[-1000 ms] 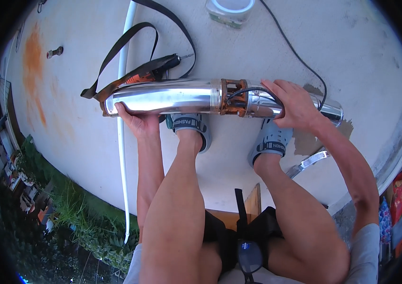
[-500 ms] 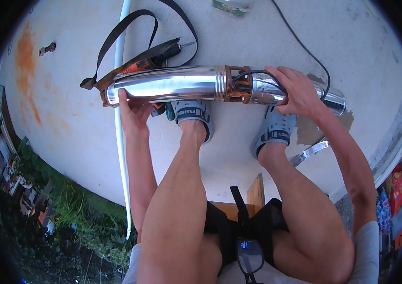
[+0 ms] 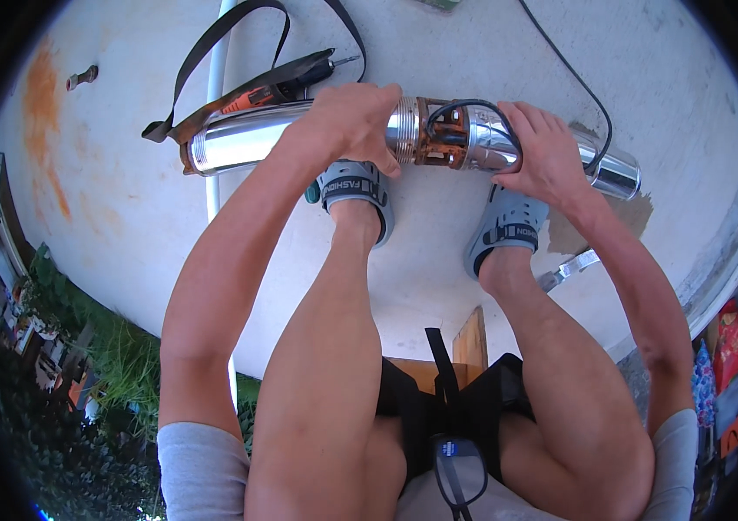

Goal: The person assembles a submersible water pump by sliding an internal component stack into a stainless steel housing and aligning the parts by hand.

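Note:
A long, shiny steel submersible pump lies crosswise in front of my feet. Its two cylinders meet at a rusty open coupling beside a threaded ring. My left hand is wrapped over the left cylinder, just short of that ring, with the thumb on the near side. Around the right cylinder curls my right hand, close to the coupling. A black cable loops from the coupling, passes by my right hand and runs off toward the far edge. The undersides of both cylinders are hidden.
Behind the pump's left end lie an orange and black drill and a black strap. A white pipe runs beneath the pump. There is a rusty bolt at far left, and a metal tool beside my right shoe.
My left hand has moved right, from the pump's left end to near the threaded ring, now over the top. The pump has shifted slightly away; my right hand keeps its hold.

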A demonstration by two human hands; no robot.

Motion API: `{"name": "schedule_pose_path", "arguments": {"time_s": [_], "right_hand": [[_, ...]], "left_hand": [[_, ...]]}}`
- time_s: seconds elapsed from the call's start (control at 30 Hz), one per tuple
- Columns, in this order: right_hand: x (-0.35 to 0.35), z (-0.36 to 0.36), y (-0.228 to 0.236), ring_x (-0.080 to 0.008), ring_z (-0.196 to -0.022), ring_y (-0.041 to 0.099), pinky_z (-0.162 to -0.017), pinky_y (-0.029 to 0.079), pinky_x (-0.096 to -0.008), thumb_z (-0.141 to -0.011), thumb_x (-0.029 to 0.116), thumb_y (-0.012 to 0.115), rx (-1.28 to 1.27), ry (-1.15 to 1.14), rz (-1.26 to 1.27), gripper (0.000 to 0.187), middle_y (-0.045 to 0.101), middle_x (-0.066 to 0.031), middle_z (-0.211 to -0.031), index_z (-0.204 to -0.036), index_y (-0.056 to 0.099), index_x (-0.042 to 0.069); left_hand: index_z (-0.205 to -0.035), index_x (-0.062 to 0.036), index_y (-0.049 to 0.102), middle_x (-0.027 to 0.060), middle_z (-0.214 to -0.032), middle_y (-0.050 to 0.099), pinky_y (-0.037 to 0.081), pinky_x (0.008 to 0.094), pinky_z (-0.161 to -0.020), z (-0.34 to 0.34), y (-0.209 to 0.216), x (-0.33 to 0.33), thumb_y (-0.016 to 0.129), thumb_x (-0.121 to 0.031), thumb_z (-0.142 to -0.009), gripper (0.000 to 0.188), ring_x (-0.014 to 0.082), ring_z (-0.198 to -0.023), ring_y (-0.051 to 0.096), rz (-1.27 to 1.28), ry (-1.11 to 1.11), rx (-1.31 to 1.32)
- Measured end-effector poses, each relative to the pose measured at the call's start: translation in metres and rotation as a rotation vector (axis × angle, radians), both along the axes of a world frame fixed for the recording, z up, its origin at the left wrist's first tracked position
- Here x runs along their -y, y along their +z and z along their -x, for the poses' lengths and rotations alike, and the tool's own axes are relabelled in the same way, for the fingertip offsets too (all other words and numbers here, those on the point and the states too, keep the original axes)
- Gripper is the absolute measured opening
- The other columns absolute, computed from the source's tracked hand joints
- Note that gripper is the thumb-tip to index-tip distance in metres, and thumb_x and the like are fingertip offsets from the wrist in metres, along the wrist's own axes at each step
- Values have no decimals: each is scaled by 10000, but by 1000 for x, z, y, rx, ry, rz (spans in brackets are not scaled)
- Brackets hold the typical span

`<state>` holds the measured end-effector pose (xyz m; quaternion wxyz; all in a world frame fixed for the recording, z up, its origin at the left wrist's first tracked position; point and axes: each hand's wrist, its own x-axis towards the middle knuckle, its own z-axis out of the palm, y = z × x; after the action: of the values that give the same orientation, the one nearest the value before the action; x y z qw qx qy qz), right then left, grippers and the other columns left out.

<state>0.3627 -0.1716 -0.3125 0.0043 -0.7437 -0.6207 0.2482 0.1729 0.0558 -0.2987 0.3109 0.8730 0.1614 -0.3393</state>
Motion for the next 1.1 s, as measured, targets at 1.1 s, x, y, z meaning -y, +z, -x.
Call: {"name": "schedule_pose_path", "arguments": {"time_s": [1.1], "right_hand": [[1,2,-6,-309,-1148,560,-1002,470,-426,-599,307,858,55,28,-118,859,573,-125,-1192,-1351,493,108]], "left_hand": [[-1026,-57,586,113,-853,631,534,405,-753,27,-11,29,862,-216,-485,627,315,-841,651,-339,45,384]]}}
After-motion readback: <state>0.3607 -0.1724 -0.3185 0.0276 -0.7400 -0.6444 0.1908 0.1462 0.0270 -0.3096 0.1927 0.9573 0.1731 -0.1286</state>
